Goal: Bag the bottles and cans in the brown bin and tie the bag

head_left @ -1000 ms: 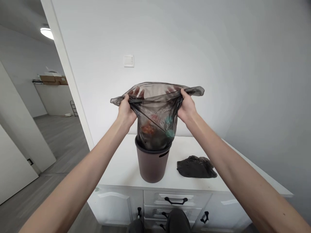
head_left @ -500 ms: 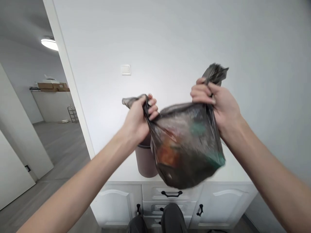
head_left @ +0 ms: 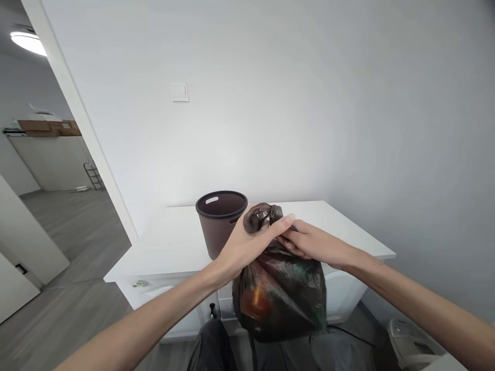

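A black, see-through plastic garbage bag [head_left: 282, 299] hangs in front of the cabinet, with orange and green contents showing through. My left hand [head_left: 251, 239] is closed around the gathered neck of the bag, thumb stretched across it to the right. Close against it, my right hand [head_left: 305, 239] has its fingers curled into the twisted plastic at the neck. A loop of bag plastic stands up above the left hand. Behind the left hand, a brown trash can [head_left: 218, 226] with a dark rim stands upright on the white cabinet top; its lower right side is partly hidden.
The white cabinet [head_left: 356, 242] stands against the wall, which carries a light switch [head_left: 180, 93]. To the left, a doorway leads to a room with cardboard boxes [head_left: 50, 127]. A white appliance [head_left: 412, 340] stands at lower right, near a dark cable [head_left: 351, 335].
My hands have come together from far apart, bringing the two pulled-out ends of the bag to one neck. The bag hangs lower, and the trash can shows more fully.
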Demonstrator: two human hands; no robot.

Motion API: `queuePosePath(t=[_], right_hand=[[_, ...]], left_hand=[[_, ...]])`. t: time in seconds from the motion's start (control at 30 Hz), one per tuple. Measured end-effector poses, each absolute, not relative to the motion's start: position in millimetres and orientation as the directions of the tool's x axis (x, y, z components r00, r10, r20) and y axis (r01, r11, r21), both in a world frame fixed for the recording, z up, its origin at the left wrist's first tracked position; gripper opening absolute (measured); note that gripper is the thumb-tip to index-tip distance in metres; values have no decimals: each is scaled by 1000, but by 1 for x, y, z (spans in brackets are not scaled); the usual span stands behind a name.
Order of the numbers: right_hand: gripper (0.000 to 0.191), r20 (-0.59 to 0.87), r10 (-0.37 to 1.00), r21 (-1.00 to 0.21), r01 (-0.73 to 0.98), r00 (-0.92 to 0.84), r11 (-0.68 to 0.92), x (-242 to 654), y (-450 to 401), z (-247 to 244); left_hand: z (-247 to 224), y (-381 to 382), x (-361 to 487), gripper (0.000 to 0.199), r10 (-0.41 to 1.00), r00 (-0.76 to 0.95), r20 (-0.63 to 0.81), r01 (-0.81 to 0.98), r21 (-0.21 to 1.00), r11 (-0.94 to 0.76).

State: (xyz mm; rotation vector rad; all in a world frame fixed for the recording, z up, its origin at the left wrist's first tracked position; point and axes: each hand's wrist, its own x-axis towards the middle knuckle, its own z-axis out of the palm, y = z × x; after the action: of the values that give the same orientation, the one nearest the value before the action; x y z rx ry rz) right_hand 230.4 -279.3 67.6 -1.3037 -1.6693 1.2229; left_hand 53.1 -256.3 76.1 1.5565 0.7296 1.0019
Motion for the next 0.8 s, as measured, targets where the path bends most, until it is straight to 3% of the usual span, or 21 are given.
queuePosePath(t=[0.1, 0.2, 0.33, 0.43, 0.57, 0.67, 0.73, 0.8], right_hand=[[46, -63, 897, -941, 326, -437, 93, 229, -284, 74], [47, -8, 856, -997, 64, -517, 29, 232, -287, 69], [41, 193, 925, -935, -346, -327, 72, 236, -280, 47], [31, 150, 977, -888, -455, -153, 65, 232, -271, 34], [24, -13, 1000, -942, -336, -18, -18, 219, -275, 37], [27, -58, 988, -991, -109, -144, -74, 209, -287, 43], [41, -19, 964, -999, 32, -265, -11, 203, -293, 41], [27, 114, 943, -979, 126, -312, 160, 196, -294, 35]], left_hand=[[73, -251, 53, 32, 841, 477, 256, -66, 964, -256], [69, -247, 51, 35, 875, 421, 238, -79, 971, -226], [66, -240, 48, 41, 899, 385, 211, -55, 977, -206], [66, -234, 46, 44, 879, 437, 189, -4, 978, -209], [71, -230, 41, 42, 789, 528, 314, 153, 879, -452], [80, -231, 35, 23, 694, 562, 449, 224, 726, -651], [87, -234, 34, 13, 617, 656, 435, 260, 637, -725], [93, -242, 34, 12, 523, 761, 384, 282, 530, -799]])
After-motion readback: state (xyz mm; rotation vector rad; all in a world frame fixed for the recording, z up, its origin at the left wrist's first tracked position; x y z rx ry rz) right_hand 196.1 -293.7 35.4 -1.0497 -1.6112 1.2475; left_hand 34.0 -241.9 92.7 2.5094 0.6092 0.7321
